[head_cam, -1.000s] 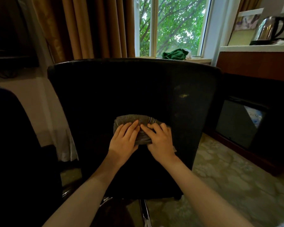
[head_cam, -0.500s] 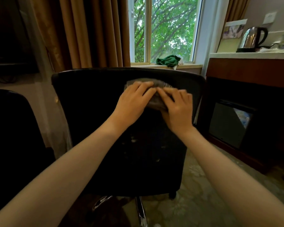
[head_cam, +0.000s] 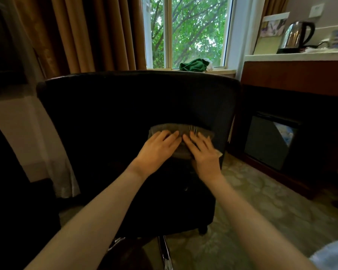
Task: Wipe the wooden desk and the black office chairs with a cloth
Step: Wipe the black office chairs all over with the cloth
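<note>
- Presently, left hand (head_cam: pixel 158 148) and right hand (head_cam: pixel 204 152) press cloth (head_cam: pixel 183 129) flat on chair (head_cam: pixel 125 106) back, spreading pressure for wiping.
- Grip: both apart, fingers straight.

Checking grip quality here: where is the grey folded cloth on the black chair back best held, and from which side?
The grey folded cloth lies flat against the upright black chair backrest, so probably flat fingers on its middle, pressing from the person's side, as the left hand and right hand do; to lift, pinch its upper edge.
</note>
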`<control>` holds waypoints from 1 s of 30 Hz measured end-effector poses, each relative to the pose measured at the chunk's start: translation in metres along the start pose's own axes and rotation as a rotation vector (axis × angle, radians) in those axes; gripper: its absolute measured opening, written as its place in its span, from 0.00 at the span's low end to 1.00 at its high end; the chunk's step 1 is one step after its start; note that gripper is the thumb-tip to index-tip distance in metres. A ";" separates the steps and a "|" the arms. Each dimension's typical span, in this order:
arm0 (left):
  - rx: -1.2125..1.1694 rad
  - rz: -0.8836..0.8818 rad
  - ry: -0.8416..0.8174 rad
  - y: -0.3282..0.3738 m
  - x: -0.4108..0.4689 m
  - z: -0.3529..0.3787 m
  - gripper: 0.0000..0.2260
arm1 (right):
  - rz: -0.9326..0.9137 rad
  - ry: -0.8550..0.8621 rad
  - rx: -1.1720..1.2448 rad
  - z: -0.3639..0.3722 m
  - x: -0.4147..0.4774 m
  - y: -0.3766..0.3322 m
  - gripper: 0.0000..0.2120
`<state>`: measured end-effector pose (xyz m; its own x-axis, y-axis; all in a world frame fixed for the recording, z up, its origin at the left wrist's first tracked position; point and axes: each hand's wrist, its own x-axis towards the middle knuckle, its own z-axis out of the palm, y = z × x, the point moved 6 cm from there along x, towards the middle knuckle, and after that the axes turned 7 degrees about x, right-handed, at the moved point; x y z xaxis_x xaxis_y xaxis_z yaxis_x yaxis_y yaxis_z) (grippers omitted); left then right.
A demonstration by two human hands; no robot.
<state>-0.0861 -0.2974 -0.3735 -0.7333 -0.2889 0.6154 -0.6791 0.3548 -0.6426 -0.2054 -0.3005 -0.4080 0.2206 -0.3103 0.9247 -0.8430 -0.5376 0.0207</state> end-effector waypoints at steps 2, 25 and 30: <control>-0.024 0.025 -0.029 0.012 -0.013 0.011 0.19 | 0.037 -0.038 0.052 0.013 -0.023 -0.001 0.24; 0.099 0.211 0.048 0.046 0.142 -0.035 0.13 | 0.355 0.045 0.091 -0.085 0.022 0.101 0.27; 0.068 0.236 0.001 0.060 0.104 0.015 0.23 | 0.417 0.032 0.167 -0.033 -0.014 0.098 0.29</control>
<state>-0.2037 -0.3190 -0.3552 -0.8721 -0.2044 0.4446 -0.4893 0.3520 -0.7979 -0.3073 -0.3236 -0.4061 -0.1389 -0.5045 0.8522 -0.7653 -0.4915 -0.4157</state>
